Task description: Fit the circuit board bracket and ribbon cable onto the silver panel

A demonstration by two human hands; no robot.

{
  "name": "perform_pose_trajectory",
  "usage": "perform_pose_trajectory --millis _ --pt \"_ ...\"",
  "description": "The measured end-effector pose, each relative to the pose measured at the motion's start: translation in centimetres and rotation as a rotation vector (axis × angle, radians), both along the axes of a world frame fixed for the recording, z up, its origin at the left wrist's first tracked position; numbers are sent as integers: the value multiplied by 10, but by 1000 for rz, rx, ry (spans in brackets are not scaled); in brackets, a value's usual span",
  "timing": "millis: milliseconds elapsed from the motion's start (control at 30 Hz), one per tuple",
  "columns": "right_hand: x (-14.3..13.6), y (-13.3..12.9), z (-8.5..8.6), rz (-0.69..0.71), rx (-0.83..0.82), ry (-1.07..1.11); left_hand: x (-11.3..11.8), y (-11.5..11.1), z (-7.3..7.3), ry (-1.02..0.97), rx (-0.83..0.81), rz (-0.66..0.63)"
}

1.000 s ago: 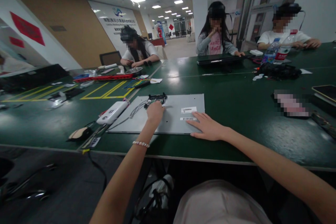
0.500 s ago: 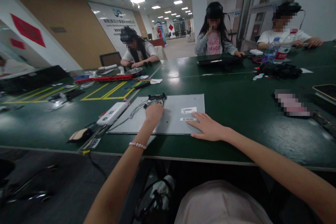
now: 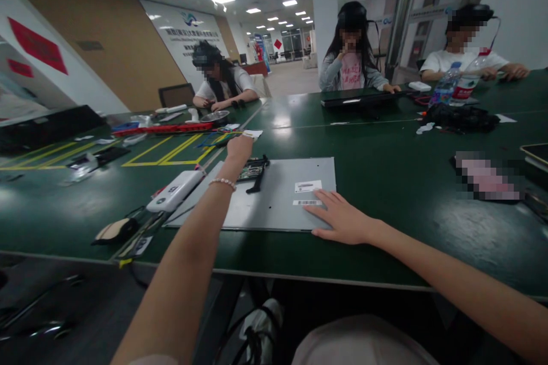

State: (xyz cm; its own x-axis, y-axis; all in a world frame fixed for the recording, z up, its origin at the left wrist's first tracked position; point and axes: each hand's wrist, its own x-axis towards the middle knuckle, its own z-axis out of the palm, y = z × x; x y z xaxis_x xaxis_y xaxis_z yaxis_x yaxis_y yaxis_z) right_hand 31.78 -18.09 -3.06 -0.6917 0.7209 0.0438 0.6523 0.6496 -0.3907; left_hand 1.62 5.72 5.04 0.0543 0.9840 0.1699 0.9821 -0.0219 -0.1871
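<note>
A flat grey metal panel (image 3: 282,217) with white labels lies on the green table before me. My right hand (image 3: 338,217) rests on its right edge, palm down and fingers spread, beside the barcode label (image 3: 307,202). Past the panel's far left part reaches my left hand (image 3: 240,149), its fingers closed and turned away from me. Whatever they hold, if anything, is hidden. Just beyond them is a small white paper (image 3: 253,133). Below that hand, a circuit board in a black frame (image 3: 253,171) sits on the panel, partly covered by my wrist.
A white power bank (image 3: 173,191) and a beige-and-black mouse-like object (image 3: 115,231) lie to the left. Farther off is a red strip (image 3: 165,127) among loose parts. A phone (image 3: 486,177) lies at right, bottles (image 3: 464,88) behind it. Several people sit across the table.
My left hand has moved from the circuit board outward, toward the white paper beyond the panel. More of the board shows. My right hand stays flat on the panel; the view has shifted slightly.
</note>
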Motion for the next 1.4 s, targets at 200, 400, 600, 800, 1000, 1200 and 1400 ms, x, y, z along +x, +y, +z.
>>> perform_pose_trajectory --millis 200,400,600,800,1000,1200,1400 --pt "-3 6 2 1 -11 11 -14 40 -26 13 -111 72" --pt "-5 8 3 -1 -10 28 -43 53 -17 12 -141 -16" --pt "-7 9 5 -10 -44 25 -54 46 -10 81 -286 -274" --pt "-7 12 7 -8 -78 36 -59 49 -17 115 -284 -327" --pt "-7 14 10 -9 -97 36 -52 53 -12 113 -127 -245" --pt "-5 14 10 -4 -93 32 -45 50 -27 132 -160 -171" --pt "-1 11 10 16 -63 10 -72 43 -22 -87 -76 -49"
